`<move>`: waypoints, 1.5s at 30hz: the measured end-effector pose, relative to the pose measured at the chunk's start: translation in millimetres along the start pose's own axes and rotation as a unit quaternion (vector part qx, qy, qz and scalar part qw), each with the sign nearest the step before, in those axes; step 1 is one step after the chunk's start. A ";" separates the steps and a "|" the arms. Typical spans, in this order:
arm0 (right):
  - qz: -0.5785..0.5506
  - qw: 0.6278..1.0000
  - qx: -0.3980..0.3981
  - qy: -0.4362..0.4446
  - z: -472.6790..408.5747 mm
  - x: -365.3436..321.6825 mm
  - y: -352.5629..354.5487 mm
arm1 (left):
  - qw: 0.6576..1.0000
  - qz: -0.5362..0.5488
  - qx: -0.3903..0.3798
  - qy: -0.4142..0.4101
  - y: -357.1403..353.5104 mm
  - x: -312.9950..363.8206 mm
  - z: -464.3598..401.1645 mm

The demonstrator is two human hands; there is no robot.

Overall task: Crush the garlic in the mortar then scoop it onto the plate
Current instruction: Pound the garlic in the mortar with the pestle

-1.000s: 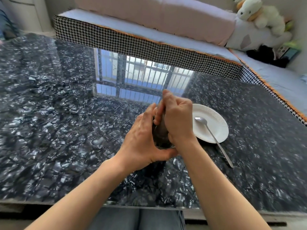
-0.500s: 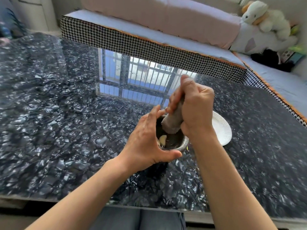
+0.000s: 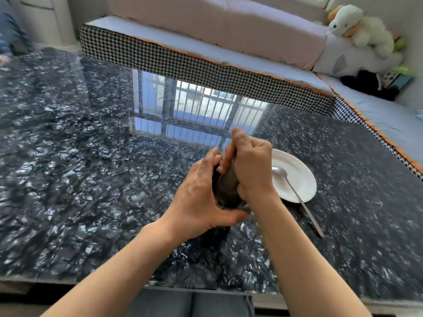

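Head view, right hand (image 3: pixel 250 168) fingers gripping dark pestle (image 3: pixel 226 184), left hand (image 3: pixel 199 197) cupping hidden mortar, garlic unseen.

— What carries everything?
— A glossy dark marbled bench (image 3: pixel 91 179).
— What lies on it?
— A mortar (image 3: pixel 225 200), mostly hidden, with a white plate (image 3: pixel 297 179) just beside; a spoon (image 3: pixel 295 191) rests across the plate's rim onto the bench.

Both hands cover the mortar (image 3: pixel 229 200) at frame centre, hiding its bowl and any garlic inside. The right hand (image 3: pixel 250 170) conceals the pestle's (image 3: pixel 227 181) top; its lower end is blurred. The spoon's (image 3: pixel 297 197) bowl sits partly behind that hand.
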State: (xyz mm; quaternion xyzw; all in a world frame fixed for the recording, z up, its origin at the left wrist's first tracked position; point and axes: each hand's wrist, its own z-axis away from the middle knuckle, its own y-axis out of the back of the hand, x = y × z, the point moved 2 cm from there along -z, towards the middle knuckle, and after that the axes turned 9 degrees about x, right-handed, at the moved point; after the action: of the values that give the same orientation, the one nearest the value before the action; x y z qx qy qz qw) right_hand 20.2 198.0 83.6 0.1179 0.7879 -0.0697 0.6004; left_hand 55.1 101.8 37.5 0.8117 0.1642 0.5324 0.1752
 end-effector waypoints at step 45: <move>-0.076 0.996 0.027 -0.028 -8.6 -11.0 3.5 | 1.000 0.008 0.007 -0.003 -0.3 -5.2 4.1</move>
State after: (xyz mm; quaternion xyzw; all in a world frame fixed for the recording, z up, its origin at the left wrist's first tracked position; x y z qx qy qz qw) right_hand 15.9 202.4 96.6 0.0722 0.7750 -0.1396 0.6121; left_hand 56.9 99.2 31.7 0.8157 0.1611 0.5302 0.1659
